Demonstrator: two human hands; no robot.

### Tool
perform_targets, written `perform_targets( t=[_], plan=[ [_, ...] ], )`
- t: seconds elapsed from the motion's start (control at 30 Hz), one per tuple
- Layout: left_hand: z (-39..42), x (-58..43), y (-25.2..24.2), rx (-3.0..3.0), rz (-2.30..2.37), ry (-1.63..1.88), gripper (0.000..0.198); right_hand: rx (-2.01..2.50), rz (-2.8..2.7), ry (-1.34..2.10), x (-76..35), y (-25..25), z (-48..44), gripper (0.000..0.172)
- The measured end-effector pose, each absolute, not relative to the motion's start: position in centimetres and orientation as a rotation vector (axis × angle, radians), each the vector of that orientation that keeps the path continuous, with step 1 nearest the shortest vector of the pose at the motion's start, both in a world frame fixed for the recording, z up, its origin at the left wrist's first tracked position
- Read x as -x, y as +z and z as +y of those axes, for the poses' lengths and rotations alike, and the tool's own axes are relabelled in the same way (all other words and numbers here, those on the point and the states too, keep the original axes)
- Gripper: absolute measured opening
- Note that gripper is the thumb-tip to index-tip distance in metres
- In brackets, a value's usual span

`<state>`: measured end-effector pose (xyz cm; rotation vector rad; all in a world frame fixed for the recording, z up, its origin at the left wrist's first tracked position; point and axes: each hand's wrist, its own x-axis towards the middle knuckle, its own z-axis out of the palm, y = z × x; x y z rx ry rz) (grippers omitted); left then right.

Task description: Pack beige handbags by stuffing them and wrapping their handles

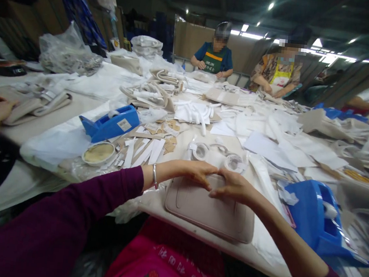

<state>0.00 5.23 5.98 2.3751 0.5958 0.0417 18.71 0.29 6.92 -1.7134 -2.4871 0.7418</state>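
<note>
From the head view, I have both hands meeting at the top edge of a flat beige pouch [208, 210] that lies on the counter [152, 203] directly in front of me. My left hand [197, 171] comes in from the left with a thin bangle at the wrist, fingers curled down and narrow, tips pressing on the pouch's upper rim. My right hand [232, 186] mirrors it, fingers bent and close together, touching the left hand's tips at the middle of that rim. Neither hand lifts the pouch; both pinch or press at its edge, and I cannot tell whether anything small is caught between the fingertips.

To do this well, I judge that I should keep the pouch flat, press evenly from the centre outward, and hold my wrists low so the soft rim does not buckle.

The pouch looks like smooth matte leatherette, rounded at the corners, with a stitched seam line running along its body. Just beyond my hands sit rolls of clear tape [231, 160], glossy and ring-shaped. To the left lies a fan of stiff white paper strips [144, 152], a shallow round dish [98, 153] of yellowish paste, and a hard blue plastic tape dispenser [112, 125]. A second blue dispenser [319, 217] stands near my right forearm. Other people work at the far side of the counter.
</note>
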Motion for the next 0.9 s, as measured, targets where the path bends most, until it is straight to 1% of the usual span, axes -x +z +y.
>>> perform_targets(
  t=[0.07,0.13,0.23,0.47,0.57,0.6,0.67,0.7,0.77,0.83,0.9],
  plan=[
    [5.2,0.9,6.9,-2.415,0.638,-0.065,0.042,1.708,-2.542,0.876,-18.7,7.2,1.3,0.046],
    [5.3,2.0,7.7,-2.439,0.672,-0.145,0.034,1.746,-2.596,0.851,-18.7,7.6,1.7,0.041],
    [5.7,3.4,8.4,-2.397,0.636,-0.149,0.026,1.781,-2.651,0.785,-18.3,7.9,1.4,0.039],
    [7.2,3.8,7.4,-2.326,0.491,-0.078,0.020,1.818,-2.659,0.814,-17.8,7.9,1.7,0.028],
    [7.6,3.5,7.0,-2.323,0.489,-0.061,0.020,1.793,-2.621,0.790,-17.8,7.2,1.4,0.028],
    [7.6,3.4,6.9,-2.312,0.487,-0.056,0.021,1.764,-2.604,0.748,-17.8,6.6,1.1,0.031],
    [7.6,3.2,6.6,-2.298,0.486,-0.043,0.025,1.667,-2.581,0.535,-17.6,5.3,0.1,0.036],
    [7.6,3.1,6.4,-2.305,0.494,-0.034,0.025,1.609,-2.571,0.390,-17.5,4.5,-0.4,0.037],
    [7.3,3.2,6.2,-2.346,0.509,0.001,0.025,1.520,-2.554,0.147,-17.1,3.1,-1.1,0.033],
    [6.5,3.8,6.1,-2.381,0.512,0.123,0.025,1.494,-2.555,0.061,-16.9,2.2,-1.5,0.029],
    [5.1,5.4,6.0,-2.338,0.563,0.383,0.025,1.498,-2.579,0.069,-16.7,1.8,-1.4,0.028]
  ],
)
